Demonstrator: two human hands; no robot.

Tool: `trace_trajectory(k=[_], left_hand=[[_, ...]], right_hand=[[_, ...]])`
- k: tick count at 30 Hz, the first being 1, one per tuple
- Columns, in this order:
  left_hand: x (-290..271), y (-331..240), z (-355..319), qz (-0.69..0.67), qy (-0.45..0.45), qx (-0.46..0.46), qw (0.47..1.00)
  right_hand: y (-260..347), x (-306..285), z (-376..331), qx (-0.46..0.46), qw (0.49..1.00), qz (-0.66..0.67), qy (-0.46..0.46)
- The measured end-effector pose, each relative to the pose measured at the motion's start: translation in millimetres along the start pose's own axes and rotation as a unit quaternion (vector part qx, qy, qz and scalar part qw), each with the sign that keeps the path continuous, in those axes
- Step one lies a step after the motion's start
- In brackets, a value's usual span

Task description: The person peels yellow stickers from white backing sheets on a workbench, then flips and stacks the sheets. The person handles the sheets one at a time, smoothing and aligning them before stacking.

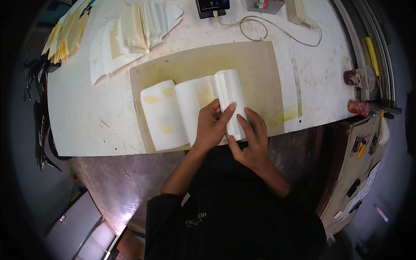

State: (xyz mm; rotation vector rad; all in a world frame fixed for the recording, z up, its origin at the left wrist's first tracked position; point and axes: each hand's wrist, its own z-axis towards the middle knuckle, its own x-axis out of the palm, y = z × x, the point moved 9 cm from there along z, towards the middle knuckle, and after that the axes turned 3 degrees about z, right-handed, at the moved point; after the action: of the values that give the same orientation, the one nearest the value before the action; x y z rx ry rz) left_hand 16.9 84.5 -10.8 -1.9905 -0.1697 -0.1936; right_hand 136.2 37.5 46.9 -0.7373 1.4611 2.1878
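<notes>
While stack [232,89] lies on mat [258,63], left hand [211,128] and right hand [253,141] grip its sides, fingers bent; sheets [162,117] lie left of stack.

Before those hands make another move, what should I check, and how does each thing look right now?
1. Left hand on the layered white bundle: ok, thumb on its upper face.
2. Right hand on the bundle too: ok, fingers at its right side.
3. White sheets on the brownish board: ok, they lie left of the bundle.
4. Yellowish patches on the sheets dry: cannot tell.
5. Cable off the bundle: ok, it loops near the board's far edge.
6. Red-labelled bottle away from the sheets: ok, it is at the table's right end.
</notes>
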Motion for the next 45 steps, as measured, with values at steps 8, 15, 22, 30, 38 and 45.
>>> trace_trajectory(k=[8,15,22,30,38,45], left_hand=[[-5,21,1,-0.049,0.013,-0.066,0.997],[-1,21,0,-0.142,0.017,-0.086,0.986],[-12,-25,-23,-0.257,0.12,-0.036,0.958],[-45,-37,-39,-0.244,0.019,0.037,0.969],[-50,-37,-39,-0.249,0.013,0.036,0.968],[-31,-59,-47,-0.149,0.011,0.021,0.989]], right_hand=[[-4,3,-2,-0.01,1.0,0.008,0.024],[-8,-3,2,-0.011,0.998,0.057,0.024],[-18,-60,19,0.04,0.897,0.43,-0.093],[158,-45,72,-0.115,0.49,0.803,0.32],[98,-35,65,0.027,0.609,0.744,0.274],[-13,-15,64,0.24,0.892,0.384,-0.01]])
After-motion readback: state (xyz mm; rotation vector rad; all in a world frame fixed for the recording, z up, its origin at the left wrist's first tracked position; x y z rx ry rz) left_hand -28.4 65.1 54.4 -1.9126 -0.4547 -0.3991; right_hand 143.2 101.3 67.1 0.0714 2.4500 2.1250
